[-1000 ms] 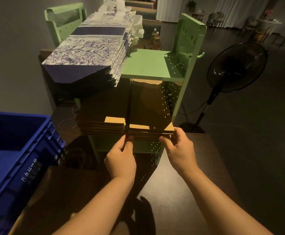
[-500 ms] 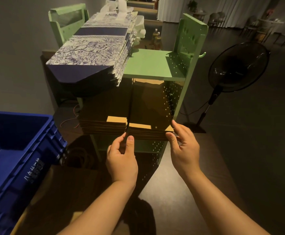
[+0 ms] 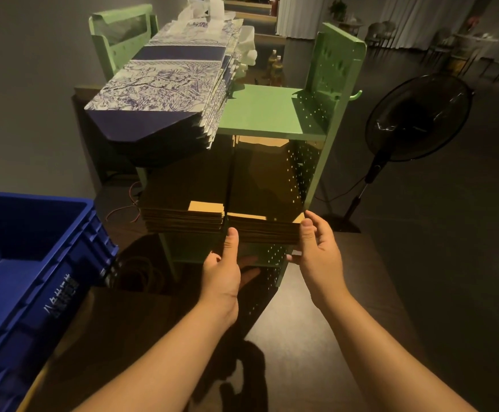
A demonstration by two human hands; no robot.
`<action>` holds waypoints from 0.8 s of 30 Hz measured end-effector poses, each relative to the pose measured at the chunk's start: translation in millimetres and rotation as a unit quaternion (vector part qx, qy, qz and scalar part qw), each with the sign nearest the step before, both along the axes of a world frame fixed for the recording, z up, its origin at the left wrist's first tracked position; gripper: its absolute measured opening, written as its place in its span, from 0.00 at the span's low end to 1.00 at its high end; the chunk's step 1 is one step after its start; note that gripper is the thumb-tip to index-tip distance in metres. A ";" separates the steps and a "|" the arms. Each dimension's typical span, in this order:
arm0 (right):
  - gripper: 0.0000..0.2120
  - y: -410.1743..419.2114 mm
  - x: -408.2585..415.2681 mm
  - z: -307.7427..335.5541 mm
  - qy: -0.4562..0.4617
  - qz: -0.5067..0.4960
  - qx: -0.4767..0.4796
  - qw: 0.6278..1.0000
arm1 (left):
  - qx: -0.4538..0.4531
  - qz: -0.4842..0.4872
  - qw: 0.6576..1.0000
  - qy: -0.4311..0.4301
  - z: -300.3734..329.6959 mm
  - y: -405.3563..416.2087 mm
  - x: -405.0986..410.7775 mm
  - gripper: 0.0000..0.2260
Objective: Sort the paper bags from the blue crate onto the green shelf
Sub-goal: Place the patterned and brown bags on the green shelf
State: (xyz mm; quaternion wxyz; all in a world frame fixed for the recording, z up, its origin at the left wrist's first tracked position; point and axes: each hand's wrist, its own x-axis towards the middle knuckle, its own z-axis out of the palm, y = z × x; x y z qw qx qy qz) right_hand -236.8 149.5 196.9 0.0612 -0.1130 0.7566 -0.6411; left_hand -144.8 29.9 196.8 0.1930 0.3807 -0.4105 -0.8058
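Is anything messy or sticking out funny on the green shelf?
Yes. The blue patterned bags on the top of the green shelf jut out over its front edge. The two brown stacks below sit fairly square.

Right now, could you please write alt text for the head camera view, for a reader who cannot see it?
Two bare hands, the left hand and the right hand, hold the front corners of a stack of flat brown paper bags on the middle level of a green shelf. A second brown stack lies beside it, patterned blue-and-white bags lie on top, and a blue crate stands at the left.
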 end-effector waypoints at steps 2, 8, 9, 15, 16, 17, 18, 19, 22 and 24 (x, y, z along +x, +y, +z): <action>0.25 -2.7 0.0 2.2 -0.010 -0.013 -0.009 1.000 | -0.013 -0.015 1.000 0.001 4.6 -0.5 -1.7 0.37; 0.29 2.1 1.1 0.8 0.027 0.010 0.051 0.998 | -0.062 -0.036 0.997 -0.035 11.2 -1.3 -6.6 0.32; 0.27 2.8 1.0 0.2 0.033 0.018 0.066 0.997 | -0.074 -0.037 0.995 -0.047 8.5 -1.1 -7.0 0.26; 0.16 1.4 1.0 1.8 0.038 0.049 0.062 0.996 | -0.075 -0.027 0.996 -0.041 4.8 -2.4 -11.4 0.09; 0.16 0.5 0.6 2.9 0.039 0.047 0.060 0.996 | -0.070 -0.024 0.997 -0.035 7.0 -1.7 -11.8 0.09; 0.16 0.3 -0.1 3.5 0.042 0.047 0.062 0.996 | -0.065 -0.023 0.997 -0.031 7.7 -1.1 -11.9 0.08; 0.16 0.4 -0.5 3.4 0.044 0.047 0.062 0.996 | -0.059 -0.023 0.998 -0.028 7.7 -0.8 -11.4 0.08; 0.16 1.3 -0.4 2.6 0.046 0.049 0.062 0.996 | -0.052 -0.024 0.998 -0.023 8.0 -0.6 -10.0 0.07; 0.18 6.2 0.9 0.1 0.041 0.057 0.061 0.996 | -0.050 -0.034 0.998 -0.024 3.9 -3.7 -7.2 0.08; 0.20 8.5 1.8 -0.2 0.046 0.060 0.066 0.995 | -0.052 -0.033 0.998 -0.021 2.9 -5.6 -6.6 0.08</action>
